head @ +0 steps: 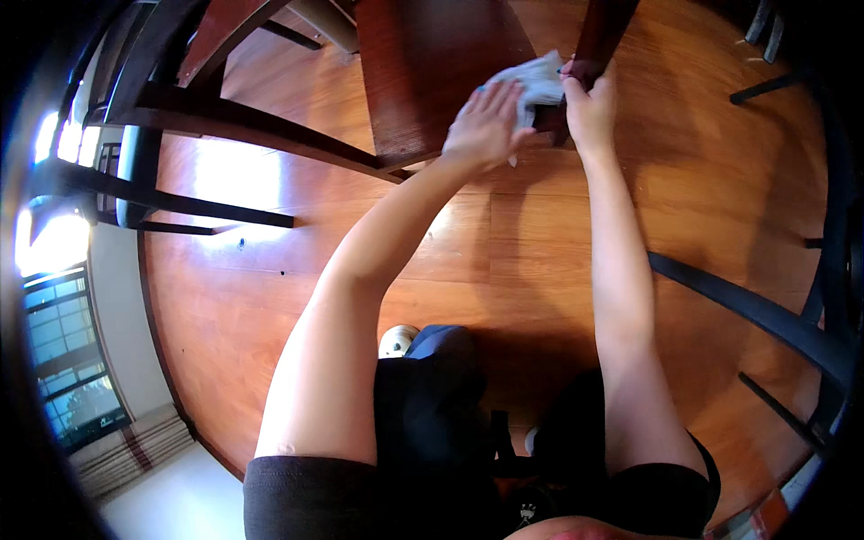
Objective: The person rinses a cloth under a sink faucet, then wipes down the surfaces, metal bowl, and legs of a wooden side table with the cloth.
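My left hand (487, 125) lies over a crumpled white cloth (540, 77), pressing it toward a dark reddish-brown wooden board (418, 74). The board is part of a piece of wooden furniture. Just to the right, my right hand (592, 111) is wrapped around a dark wooden post (606, 37) of what looks like the same furniture. The cloth's right edge reaches my right thumb; whether those fingers also pinch it cannot be told. Both arms stretch forward, and much of the surface under the cloth is hidden.
A dark wooden rail (270, 131) runs to the board's near left corner. Chair legs (223, 206) stand at left, and a black chair (749, 304) at right. Below is a glossy wooden floor (439, 270). My knees and a light shoe (397, 341) are close by. A window (71, 351) is far left.
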A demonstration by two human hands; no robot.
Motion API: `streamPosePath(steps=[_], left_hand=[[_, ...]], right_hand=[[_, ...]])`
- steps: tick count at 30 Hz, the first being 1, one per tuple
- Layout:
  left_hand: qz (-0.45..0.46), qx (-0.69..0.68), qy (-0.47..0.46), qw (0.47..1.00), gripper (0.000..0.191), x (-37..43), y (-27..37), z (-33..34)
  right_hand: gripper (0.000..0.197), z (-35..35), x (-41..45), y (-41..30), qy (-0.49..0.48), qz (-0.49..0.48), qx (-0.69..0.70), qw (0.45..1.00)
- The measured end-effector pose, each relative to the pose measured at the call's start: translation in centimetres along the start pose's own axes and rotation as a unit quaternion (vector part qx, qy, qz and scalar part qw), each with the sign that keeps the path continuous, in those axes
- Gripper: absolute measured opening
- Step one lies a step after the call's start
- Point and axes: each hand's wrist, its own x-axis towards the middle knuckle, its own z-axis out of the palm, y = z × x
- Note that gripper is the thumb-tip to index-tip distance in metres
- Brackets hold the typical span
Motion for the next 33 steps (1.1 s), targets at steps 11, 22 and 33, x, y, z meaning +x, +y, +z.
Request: streamPosePath(steps=[11,22,33], left_hand=[[-0.306,0.171,0.091,0.932,0.047,-9.1,-5.0,-1.8],[-0.062,0.022,-0.017,0.998,0.039,3.0,2.5,0.1],[-0.314,0.066,-0.044,0.946,0.054,6.0,-7.1,1.0]], right_hand=[[0.014,0.7,-1.4,-1.7,0.063,-0.003,0.012,0.998],[0.021,0.5,-4.6,-2.6,0.102,0.034,0.068,0.992],[0.028,0.0,-4.5,-2.4,0.066,0.046,0.010,0.997]])
